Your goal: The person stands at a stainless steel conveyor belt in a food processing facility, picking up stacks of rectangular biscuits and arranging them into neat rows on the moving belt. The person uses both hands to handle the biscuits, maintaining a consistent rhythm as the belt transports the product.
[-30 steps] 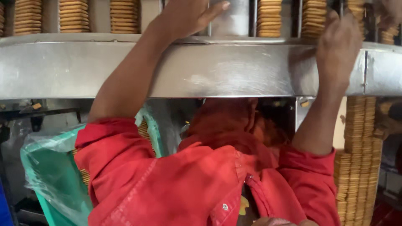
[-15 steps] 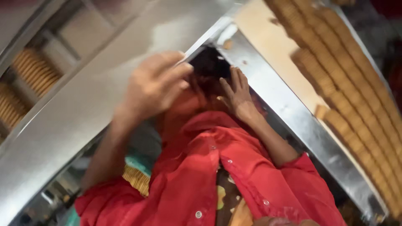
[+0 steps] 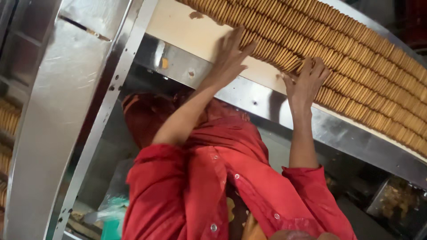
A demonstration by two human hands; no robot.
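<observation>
The left hand (image 3: pixel 231 55) lies flat and open on the long rows of biscuits (image 3: pixel 338 49), fingers spread. The right hand (image 3: pixel 307 82) is open too, its fingers pressing the near row's edge. The biscuits sit on a pale surface (image 3: pixel 187 26). A shiny metal rail (image 3: pixel 267 100) runs just below, with red sleeves (image 3: pixel 187 186) nearer.

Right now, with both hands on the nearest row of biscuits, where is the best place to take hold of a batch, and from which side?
Grip it by its two ends. The nearest row of biscuits stands on edge, faces packed together, so press inward along the row: left hand at one end, right hand at the other, coming from the steel rail side, probably.
</observation>
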